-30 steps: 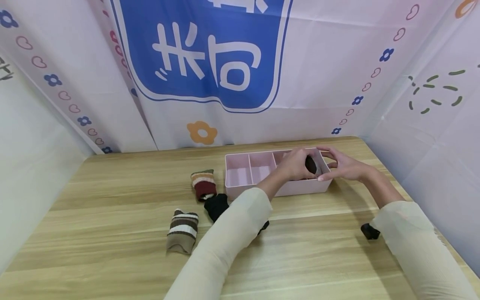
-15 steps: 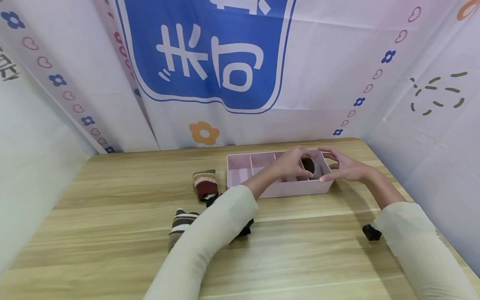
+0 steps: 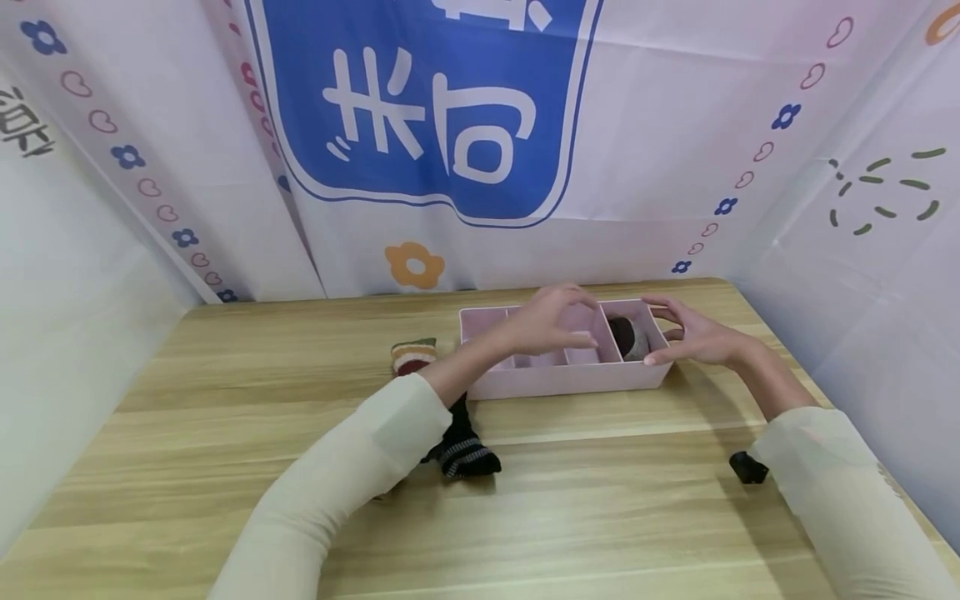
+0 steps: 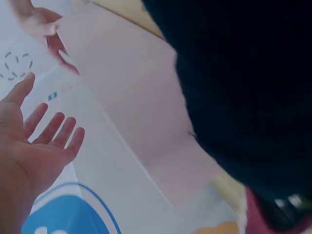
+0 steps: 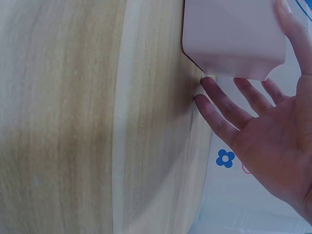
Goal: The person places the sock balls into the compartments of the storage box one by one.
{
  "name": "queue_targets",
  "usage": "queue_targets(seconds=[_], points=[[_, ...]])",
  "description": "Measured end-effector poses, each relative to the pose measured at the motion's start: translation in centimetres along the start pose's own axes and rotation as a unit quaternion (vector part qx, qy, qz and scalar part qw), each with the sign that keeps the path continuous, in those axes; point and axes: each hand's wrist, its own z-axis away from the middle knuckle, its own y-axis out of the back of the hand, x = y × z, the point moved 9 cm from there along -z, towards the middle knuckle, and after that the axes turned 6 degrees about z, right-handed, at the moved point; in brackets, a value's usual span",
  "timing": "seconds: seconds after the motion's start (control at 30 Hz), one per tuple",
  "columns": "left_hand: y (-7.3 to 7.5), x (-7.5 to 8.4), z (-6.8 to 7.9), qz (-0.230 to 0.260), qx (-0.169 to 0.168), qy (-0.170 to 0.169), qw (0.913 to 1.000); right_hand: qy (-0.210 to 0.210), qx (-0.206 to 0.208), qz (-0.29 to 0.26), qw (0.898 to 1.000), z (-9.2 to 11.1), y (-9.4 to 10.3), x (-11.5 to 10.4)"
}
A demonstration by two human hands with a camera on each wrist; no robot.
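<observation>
A long pink divided box sits near the back of the table. A rolled brown and grey sock lies in its right-end compartment. My left hand hovers over the middle compartments, fingers apart, holding nothing; the left wrist view shows its bare palm. My right hand holds the box's right end, thumb at the near corner and index finger at the far one. In the right wrist view, its other fingertips meet the end wall. A black sock with grey stripes lies in front of the box.
A folded sock with cream, orange and dark red bands lies left of the box, partly behind my left arm. My left sleeve hides more of the table. A small black object shows beside my right sleeve. White printed cloth hangs behind.
My left hand has let go of the brown and grey sock, now in the right-end compartment, and moved left. My right hand has stayed at the box's end.
</observation>
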Motion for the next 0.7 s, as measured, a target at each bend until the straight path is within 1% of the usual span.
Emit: queue_targets(seconds=[0.13, 0.27, 0.33, 0.47, 0.57, 0.63, 0.7], points=[[1.6, -0.9, 1.8, 0.012, 0.02, 0.018, 0.9996, -0.002, -0.001, 0.0, 1.0, 0.0, 0.0, 0.0], [3.3, -2.2, 4.1, 0.017, 0.042, 0.036, 0.9983, -0.006, -0.004, 0.002, 1.0, 0.1, 0.0, 0.1], [4.2, -2.9, 5.4, 0.015, 0.057, 0.036, 0.9976, -0.007, -0.004, 0.003, 1.0, 0.1, 0.1, 0.0], [6.0, -4.2, 7.9, 0.005, 0.089, 0.027, 0.9957, -0.01, -0.004, 0.004, 1.0, 0.0, 0.1, 0.1], [7.1, -5.4, 9.8, 0.004, 0.108, 0.031, 0.9937, -0.009, -0.003, 0.004, 1.0, 0.0, 0.1, 0.1], [7.8, -6.4, 11.0, 0.001, 0.121, 0.042, 0.9917, -0.008, -0.003, 0.005, 1.0, 0.0, 0.0, 0.1], [8.3, -7.5, 12.4, -0.004, 0.13, 0.066, 0.9893, -0.008, -0.003, 0.006, 1.0, 0.0, 0.0, 0.1]])
